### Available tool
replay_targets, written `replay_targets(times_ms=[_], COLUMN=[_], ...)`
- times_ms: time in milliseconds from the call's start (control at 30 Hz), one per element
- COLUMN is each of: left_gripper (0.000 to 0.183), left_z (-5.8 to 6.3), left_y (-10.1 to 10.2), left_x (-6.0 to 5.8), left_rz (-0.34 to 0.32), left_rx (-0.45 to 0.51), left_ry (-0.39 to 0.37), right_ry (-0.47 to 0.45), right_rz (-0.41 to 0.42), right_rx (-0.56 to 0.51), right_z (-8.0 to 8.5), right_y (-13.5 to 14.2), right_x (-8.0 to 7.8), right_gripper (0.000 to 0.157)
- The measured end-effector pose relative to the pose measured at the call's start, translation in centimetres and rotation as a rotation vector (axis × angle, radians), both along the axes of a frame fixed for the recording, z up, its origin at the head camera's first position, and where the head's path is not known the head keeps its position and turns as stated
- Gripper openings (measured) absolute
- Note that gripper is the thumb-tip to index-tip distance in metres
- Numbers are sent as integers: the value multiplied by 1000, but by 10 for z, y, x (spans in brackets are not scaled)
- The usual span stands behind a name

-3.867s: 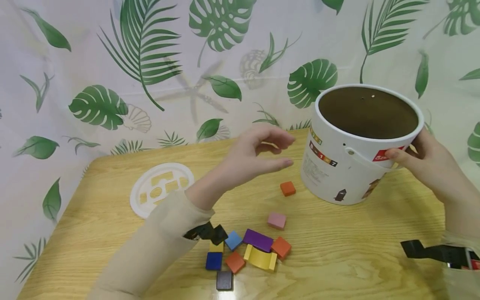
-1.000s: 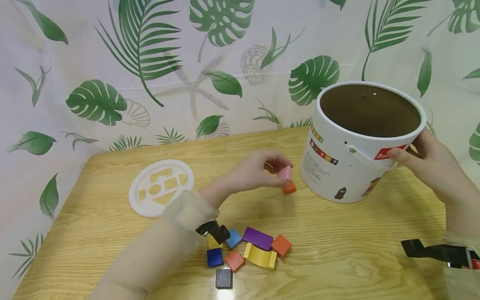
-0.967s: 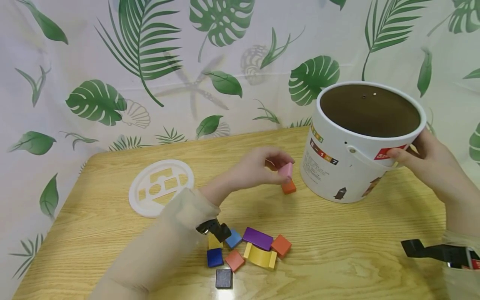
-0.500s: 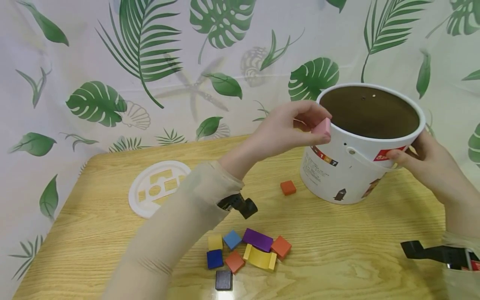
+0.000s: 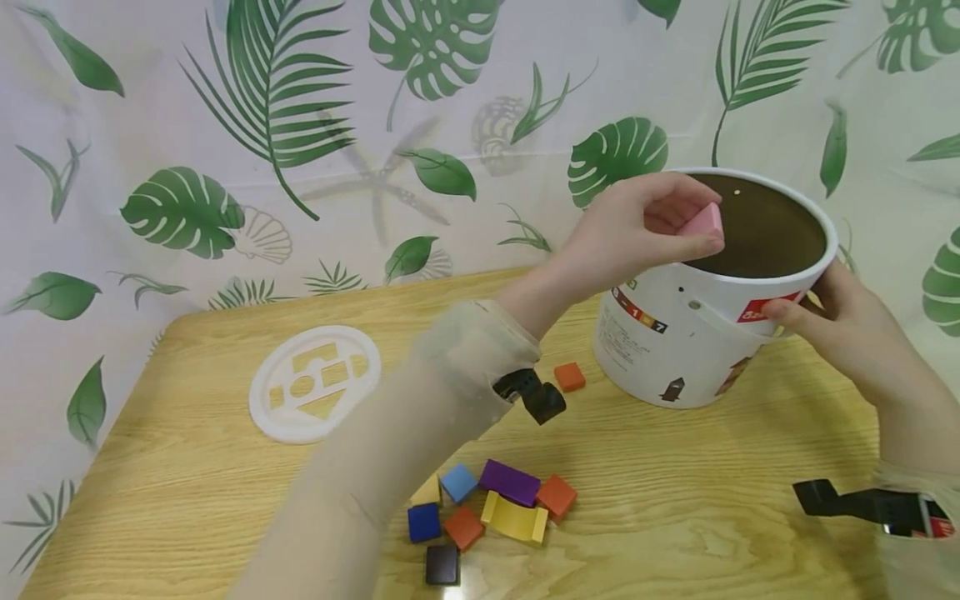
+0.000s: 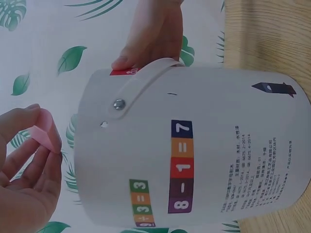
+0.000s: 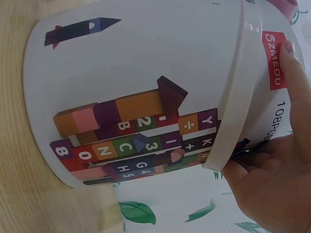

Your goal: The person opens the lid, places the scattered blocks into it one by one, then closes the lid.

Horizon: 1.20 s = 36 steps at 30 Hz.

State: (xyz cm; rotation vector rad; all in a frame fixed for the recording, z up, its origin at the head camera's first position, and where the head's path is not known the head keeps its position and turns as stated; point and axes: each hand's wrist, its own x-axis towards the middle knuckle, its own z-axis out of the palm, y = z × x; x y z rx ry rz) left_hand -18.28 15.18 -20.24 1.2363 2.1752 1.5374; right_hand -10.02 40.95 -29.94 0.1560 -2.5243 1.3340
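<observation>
Your left hand, pinching the pink block, has reached over the bucket rim (right hand gripping); release seems due.

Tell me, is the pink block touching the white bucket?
Apart: the left wrist view shows leafy backdrop in a gap between the pink block and the white bucket.

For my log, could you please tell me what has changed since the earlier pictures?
The left hand took the pink block off the table and carried it up and rightward to the white bucket. The right hand still grips the bucket; the other blocks stayed put.
</observation>
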Motion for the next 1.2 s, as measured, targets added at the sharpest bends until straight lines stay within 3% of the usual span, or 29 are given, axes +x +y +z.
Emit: replay_targets(times_ms=[300,600,900,1200], left_gripper=[37,42,39,40], left_z=[-12,-4,-9,-6], left_y=[24,39,35,36], left_x=[-11,-17,-25,-25], left_rz=[36,50,37,21], left_rx=[-67,-167,-187,-272], left_ry=[61,138,99,150], right_ry=[-4,-6,2,-6], right_rz=[-4,-1,4,3], right_rx=[-5,0,-6,-14], right_z=[-1,-1,-2,-1], right_y=[0,-1,0,0], right_x=[0,1,-2,-1], right_gripper=[72,71,71,71])
